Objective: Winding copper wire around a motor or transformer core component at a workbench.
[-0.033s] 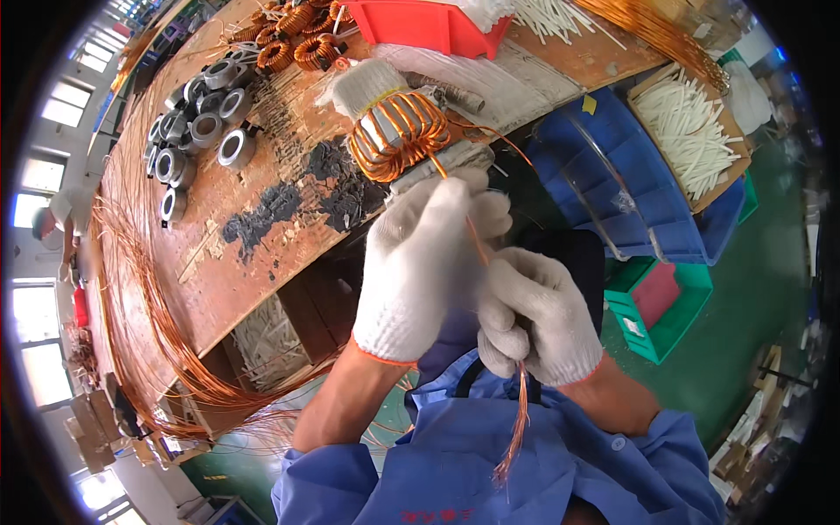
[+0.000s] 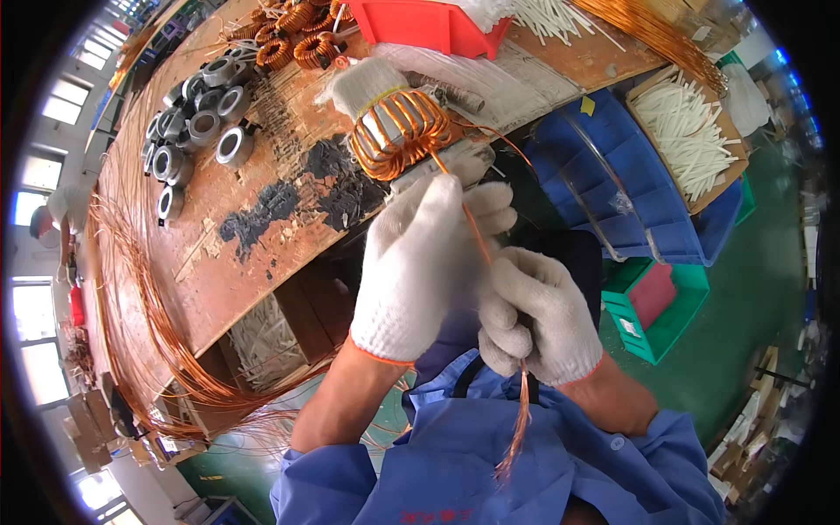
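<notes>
A ring-shaped coil [image 2: 400,131] wound with thick copper wire rests at the table's near edge, against a whitish wrapped block. From its near side a bundle of copper wire [image 2: 473,229] runs down toward me. My left hand [image 2: 413,258], in a white knit glove, pinches this wire close below the coil. Further along, my right hand [image 2: 538,311], gloved alike, has its fingers closed round the same wire. Below the right hand the wire's frayed end [image 2: 519,424] hangs over my blue clothing. Another wire end curves off the coil's right side.
Grey rings [image 2: 206,127] and finished copper coils [image 2: 297,44] lie on the worn wooden table [image 2: 227,293]. A red bin [image 2: 420,24] stands at the back. At right are a blue crate [image 2: 586,166], a box of white tubes [image 2: 682,131] and a green bin [image 2: 661,328]. Long copper wires [image 2: 157,324] drape at left.
</notes>
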`<action>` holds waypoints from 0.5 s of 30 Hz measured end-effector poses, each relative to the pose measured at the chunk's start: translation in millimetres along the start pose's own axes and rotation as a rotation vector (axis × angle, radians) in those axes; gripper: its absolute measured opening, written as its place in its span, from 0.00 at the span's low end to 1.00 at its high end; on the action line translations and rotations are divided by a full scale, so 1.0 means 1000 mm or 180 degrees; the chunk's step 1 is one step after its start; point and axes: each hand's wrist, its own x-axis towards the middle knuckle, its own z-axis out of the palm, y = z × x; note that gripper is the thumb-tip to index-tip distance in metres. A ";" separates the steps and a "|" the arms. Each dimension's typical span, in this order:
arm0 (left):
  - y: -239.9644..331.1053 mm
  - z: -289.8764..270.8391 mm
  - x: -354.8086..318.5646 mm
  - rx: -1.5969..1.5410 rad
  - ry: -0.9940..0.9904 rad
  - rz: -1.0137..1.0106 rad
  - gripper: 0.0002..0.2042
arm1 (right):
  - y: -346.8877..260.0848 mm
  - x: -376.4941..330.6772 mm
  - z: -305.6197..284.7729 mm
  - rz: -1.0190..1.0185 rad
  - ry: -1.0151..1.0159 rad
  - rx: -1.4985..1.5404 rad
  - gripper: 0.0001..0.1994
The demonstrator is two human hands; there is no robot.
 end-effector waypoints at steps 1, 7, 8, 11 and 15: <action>0.001 0.000 0.002 -0.0409 -0.0312 0.0044 0.16 | -0.003 -0.001 0.002 0.0051 0.0010 0.0141 0.11; -0.010 0.001 0.011 -0.0620 -0.0195 0.0153 0.13 | -0.005 -0.004 0.009 -0.0541 0.0588 -0.1370 0.12; -0.013 0.002 0.012 -0.0702 -0.0266 0.0192 0.13 | -0.003 -0.001 0.010 -0.0855 0.0822 -0.1832 0.09; -0.020 0.006 0.012 -0.0610 0.0018 0.0442 0.12 | -0.001 0.010 0.010 -0.1552 0.1334 -0.3073 0.06; -0.022 0.007 0.009 -0.0494 -0.0060 0.0722 0.11 | -0.006 0.015 0.015 -0.2416 0.1291 -0.4209 0.04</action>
